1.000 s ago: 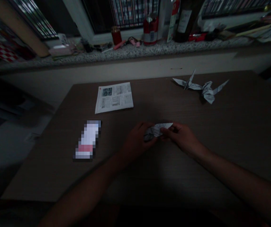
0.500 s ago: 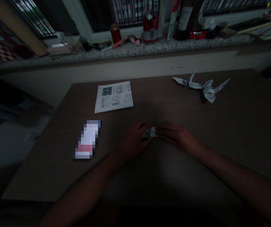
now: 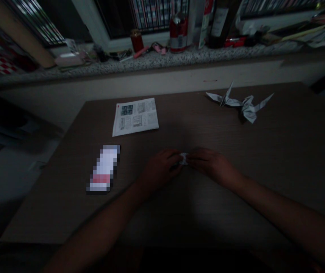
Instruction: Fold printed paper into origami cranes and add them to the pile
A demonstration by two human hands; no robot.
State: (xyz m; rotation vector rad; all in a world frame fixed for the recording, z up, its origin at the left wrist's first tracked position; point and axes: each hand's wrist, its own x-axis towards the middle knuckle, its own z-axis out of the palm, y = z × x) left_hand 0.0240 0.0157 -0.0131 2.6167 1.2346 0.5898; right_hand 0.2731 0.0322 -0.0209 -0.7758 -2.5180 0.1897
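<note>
Both hands met at the middle of the dark wood-grain surface (image 3: 264,159), pressed down on a small folded piece of printed white paper (image 3: 183,158). Left hand (image 3: 162,168) and right hand (image 3: 210,163) covered nearly all of it; only a pale sliver showed between them. Fingers of both hands were curled tight and low on the paper, flat to the surface, which looked like creasing a fold rather than lifting. Light was poor, so the exact pinch couldn't be made out.

Two finished folded paper cranes of the same printed white paper (image 3: 240,104) sat at the far right, well apart from the hands, probably parked out of the way. A flat printed white sheet (image 3: 135,116) lay far left of centre. A pixelated white-and-pink rectangular item (image 3: 103,170) lay near the left forearm, not touched.
</note>
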